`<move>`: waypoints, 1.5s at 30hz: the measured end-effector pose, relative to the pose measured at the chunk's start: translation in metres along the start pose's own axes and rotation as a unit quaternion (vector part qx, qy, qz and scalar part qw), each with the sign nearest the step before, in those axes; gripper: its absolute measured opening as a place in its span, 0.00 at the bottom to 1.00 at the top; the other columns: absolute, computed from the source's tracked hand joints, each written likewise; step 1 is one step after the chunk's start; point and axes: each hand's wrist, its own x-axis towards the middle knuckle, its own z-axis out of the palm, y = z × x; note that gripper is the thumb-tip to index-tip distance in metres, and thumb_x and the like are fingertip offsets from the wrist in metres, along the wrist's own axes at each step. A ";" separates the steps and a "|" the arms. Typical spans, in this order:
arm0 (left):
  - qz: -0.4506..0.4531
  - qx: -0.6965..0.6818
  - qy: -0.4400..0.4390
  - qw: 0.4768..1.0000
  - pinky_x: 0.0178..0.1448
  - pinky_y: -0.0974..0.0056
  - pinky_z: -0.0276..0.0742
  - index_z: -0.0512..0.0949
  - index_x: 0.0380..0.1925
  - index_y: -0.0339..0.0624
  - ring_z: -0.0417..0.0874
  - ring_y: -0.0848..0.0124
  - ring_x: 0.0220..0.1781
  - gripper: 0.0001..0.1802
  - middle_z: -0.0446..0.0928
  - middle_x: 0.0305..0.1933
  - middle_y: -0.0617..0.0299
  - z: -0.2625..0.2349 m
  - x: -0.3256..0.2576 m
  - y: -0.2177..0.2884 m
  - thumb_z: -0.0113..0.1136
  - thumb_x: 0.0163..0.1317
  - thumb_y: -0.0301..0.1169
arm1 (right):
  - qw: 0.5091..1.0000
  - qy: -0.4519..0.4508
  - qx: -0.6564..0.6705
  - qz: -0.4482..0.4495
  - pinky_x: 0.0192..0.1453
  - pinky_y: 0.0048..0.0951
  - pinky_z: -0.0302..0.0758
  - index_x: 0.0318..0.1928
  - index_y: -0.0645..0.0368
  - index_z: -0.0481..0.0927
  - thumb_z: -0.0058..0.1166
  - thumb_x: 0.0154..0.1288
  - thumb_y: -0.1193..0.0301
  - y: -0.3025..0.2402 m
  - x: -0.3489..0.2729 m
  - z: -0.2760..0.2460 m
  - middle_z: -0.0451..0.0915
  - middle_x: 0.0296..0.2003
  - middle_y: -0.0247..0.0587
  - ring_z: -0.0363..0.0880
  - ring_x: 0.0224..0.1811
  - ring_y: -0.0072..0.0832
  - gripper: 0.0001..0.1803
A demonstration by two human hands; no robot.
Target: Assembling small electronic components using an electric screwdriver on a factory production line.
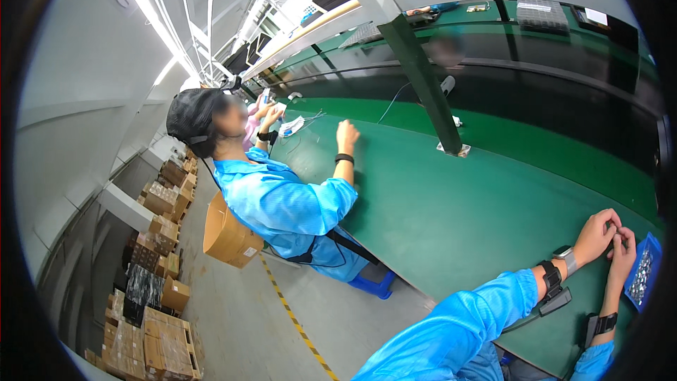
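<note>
At the lower right edge of the view, the person's left hand (596,235) and right hand (622,255) meet above the green bench mat (451,204), fingertips drawn together against each other; whatever small piece they pinch is too tiny to make out, so I cannot tell what sits between them. Just beside the right hand, on its outer side, lies a blue parts tray (643,276) filled with small shiny metal pieces, its near corner almost touching the knuckles. Both wrists carry black straps, the left also a pale watch (565,257), and both arms wear glossy blue smock sleeves (465,324).

Smooth and matte, the mat covers a long workbench running away to the upper left, where a dark green steel post (423,77) stands on a flat foot plate. Further along, a co-worker (282,197) in the same blue smock and a black cap sits well apart, one hand raised over the mat near a tangle of white cable (293,125).

Left of the bench runs a grey concrete floor (233,310) with a yellow-black striped line, and brown cardboard boxes (151,310) are stacked along the pale wall
</note>
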 end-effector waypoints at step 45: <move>-0.089 -0.034 -0.065 0.993 0.31 0.74 0.72 0.79 0.41 0.37 0.74 0.84 0.25 0.05 0.80 0.32 0.68 -0.001 -0.001 -0.004 0.57 0.67 0.24 | 0.998 0.027 0.051 0.026 0.24 0.16 0.70 0.43 0.63 0.80 0.58 0.65 0.77 -0.087 -0.024 0.025 0.80 0.33 0.32 0.73 0.22 0.13 0.06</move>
